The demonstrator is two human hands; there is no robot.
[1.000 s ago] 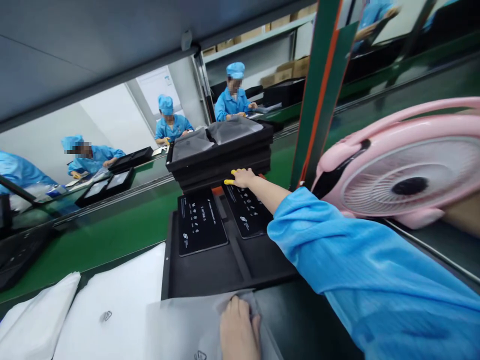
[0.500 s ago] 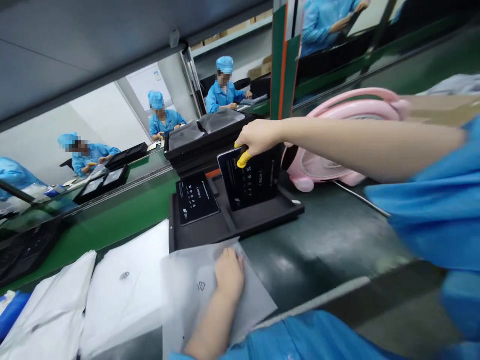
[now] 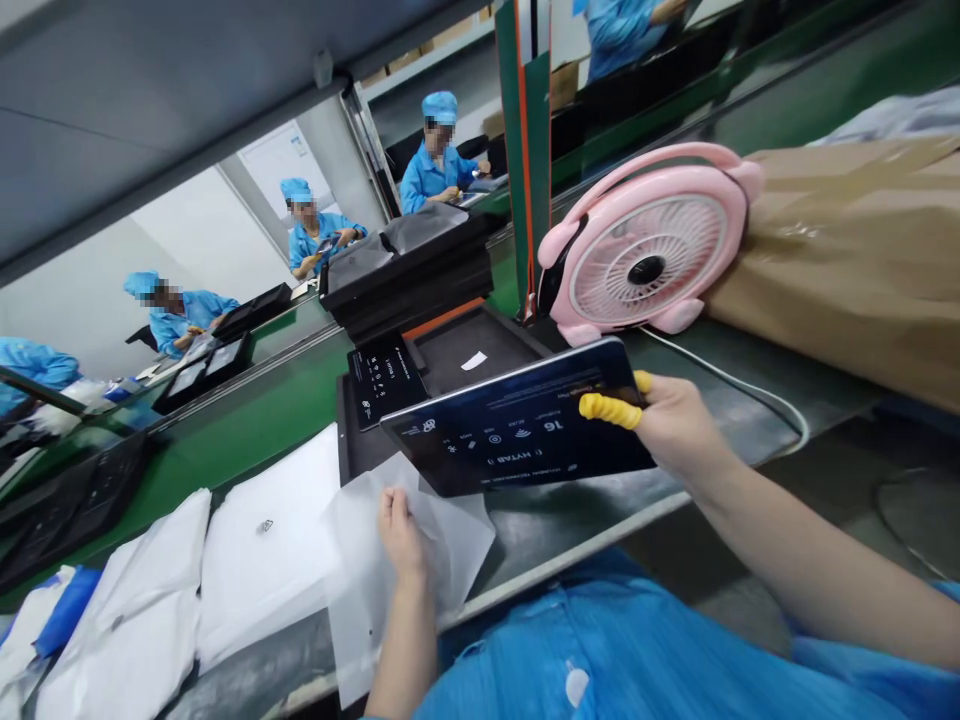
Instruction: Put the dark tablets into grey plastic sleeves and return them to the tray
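Note:
My right hand [image 3: 675,425], with yellow finger cots on thumb and finger, grips a tablet [image 3: 517,430] by its right edge. The tablet is tilted, its dark printed face toward me. My left hand [image 3: 403,535] is closed on the upper part of a frosted plastic bag [image 3: 457,550], just below the tablet's left end. Behind the tablet lies a black tray [image 3: 442,345]; its right compartment holds a small white slip [image 3: 474,360], and a second tablet [image 3: 384,375] rests at its left.
Stacks of white bags [image 3: 262,540] lie to the left. A pink fan [image 3: 645,255] stands at the back right beside a cardboard box [image 3: 847,260], its white cable [image 3: 739,383] on the bench. Stacked black trays [image 3: 412,270] stand behind. Co-workers in blue sit across the green line.
My right hand has lifted the tablet out of the tray's right compartment and brought it toward me, turning it sideways. My left hand has raised and gathered the bag's upper part.

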